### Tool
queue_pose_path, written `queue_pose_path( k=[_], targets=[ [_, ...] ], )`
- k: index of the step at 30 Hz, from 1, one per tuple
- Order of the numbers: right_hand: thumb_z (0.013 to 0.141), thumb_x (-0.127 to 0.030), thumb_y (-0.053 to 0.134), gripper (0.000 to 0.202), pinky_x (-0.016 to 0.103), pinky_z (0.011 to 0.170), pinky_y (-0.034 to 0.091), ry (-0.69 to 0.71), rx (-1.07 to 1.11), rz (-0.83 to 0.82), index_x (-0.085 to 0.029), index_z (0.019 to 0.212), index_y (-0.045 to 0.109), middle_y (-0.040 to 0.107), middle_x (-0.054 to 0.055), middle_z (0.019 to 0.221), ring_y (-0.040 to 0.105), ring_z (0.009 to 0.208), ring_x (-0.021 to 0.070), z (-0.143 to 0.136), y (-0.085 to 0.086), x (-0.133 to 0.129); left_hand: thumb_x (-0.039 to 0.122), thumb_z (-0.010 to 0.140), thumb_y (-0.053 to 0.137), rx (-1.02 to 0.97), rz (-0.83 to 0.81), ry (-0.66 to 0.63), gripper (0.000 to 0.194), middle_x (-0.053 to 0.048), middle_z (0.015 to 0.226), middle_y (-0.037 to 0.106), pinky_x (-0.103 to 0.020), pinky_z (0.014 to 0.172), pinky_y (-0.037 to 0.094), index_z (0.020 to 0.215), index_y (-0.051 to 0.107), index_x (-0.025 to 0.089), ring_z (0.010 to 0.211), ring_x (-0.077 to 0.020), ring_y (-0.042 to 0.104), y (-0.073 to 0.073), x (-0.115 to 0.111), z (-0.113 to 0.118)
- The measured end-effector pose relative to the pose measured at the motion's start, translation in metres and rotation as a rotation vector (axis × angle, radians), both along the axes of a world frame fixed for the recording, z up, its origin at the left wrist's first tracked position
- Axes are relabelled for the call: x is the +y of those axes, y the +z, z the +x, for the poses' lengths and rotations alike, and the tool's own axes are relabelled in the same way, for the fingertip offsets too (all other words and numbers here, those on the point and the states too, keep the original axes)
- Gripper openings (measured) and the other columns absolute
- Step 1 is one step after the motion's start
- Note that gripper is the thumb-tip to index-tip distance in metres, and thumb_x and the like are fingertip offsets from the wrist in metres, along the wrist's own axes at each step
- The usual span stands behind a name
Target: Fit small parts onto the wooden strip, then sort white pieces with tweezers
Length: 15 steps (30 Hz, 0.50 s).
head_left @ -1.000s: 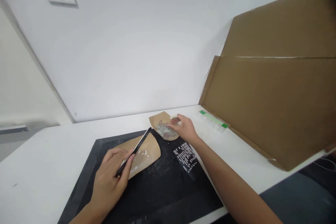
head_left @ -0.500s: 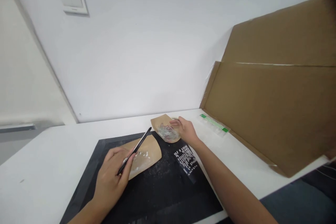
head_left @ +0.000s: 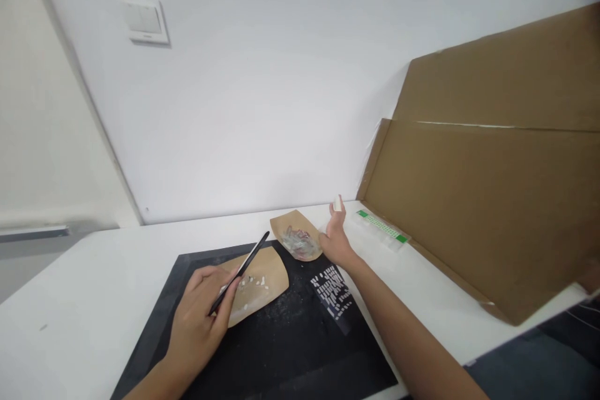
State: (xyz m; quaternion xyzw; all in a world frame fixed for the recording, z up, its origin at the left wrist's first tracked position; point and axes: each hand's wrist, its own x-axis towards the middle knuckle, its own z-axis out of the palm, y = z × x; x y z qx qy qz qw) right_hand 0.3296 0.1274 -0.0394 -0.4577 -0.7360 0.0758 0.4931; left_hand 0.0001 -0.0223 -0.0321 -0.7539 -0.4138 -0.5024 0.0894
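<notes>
My left hand (head_left: 199,306) is closed around a slim black pen-like tool (head_left: 250,257) with a pale stripe, its tip slanting up to the right. Below it lies a brown paper tray (head_left: 274,269) with several small white pieces on it. My right hand (head_left: 336,237) is raised just right of a second brown paper tray (head_left: 294,220), which holds a crumpled clear, reddish heap (head_left: 300,244). A small white piece (head_left: 337,204) shows at its fingertips; its exact kind is unclear. Near the right wrist, a dark sheet (head_left: 344,325) carries rows of small white pieces.
A black mat (head_left: 290,356) lies under the trays on a white table (head_left: 56,306). At the right, a large open cardboard box (head_left: 469,200) leans by the wall, with a clear strip with green markings (head_left: 382,226) before it. A light switch (head_left: 145,19) is on the wall.
My right hand has moved off the far tray to the right, and its fingers now point upward with the white piece showing. The left hand keeps its hold. The view has tilted slightly.
</notes>
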Motion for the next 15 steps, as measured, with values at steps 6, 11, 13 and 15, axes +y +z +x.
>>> queue_pose_path(
  k=[6,11,13,15],
  targets=[
    [0.102,-0.053,0.050,0.092,0.056,0.130,0.011,0.097,0.053,-0.100,-0.027,0.164,-0.013,-0.013,0.013,0.173,-0.002,0.161,0.0301,-0.009,0.015,-0.014,0.018,0.098,0.063,0.020,-0.007,0.018,0.030,-0.007,0.109,0.075,-0.041,0.090,0.055,0.128,0.066,0.023,0.101,-0.0244,0.065,-0.003,0.004,-0.004],
    [0.100,-0.074,0.036,0.092,0.055,0.130,0.006,0.217,0.156,-0.205,-0.028,0.164,-0.012,-0.002,0.013,0.174,-0.004,0.162,0.0269,-0.003,0.027,-0.025,0.019,0.098,0.063,0.034,-0.005,0.031,0.029,-0.005,0.108,0.075,-0.038,0.089,0.055,0.126,0.067,0.023,0.100,-0.0233,0.065,-0.002,0.004,-0.006],
    [0.095,-0.082,0.031,0.095,0.053,0.130,0.006,0.255,0.170,-0.189,-0.028,0.166,-0.004,0.004,0.012,0.174,-0.001,0.162,0.0272,0.002,0.029,-0.025,0.021,0.098,0.063,0.039,-0.009,0.039,0.028,-0.005,0.106,0.076,-0.038,0.088,0.055,0.125,0.068,0.023,0.099,-0.0233,0.065,-0.002,0.004,-0.007],
    [0.090,-0.088,0.028,0.098,0.052,0.131,0.008,0.271,0.161,-0.159,-0.029,0.166,0.009,0.009,0.009,0.174,0.003,0.162,0.0280,0.006,0.031,-0.023,0.021,0.098,0.063,0.042,-0.016,0.041,0.028,-0.006,0.105,0.075,-0.038,0.087,0.054,0.126,0.068,0.022,0.098,-0.0235,0.065,-0.002,0.004,-0.007]
  ],
)
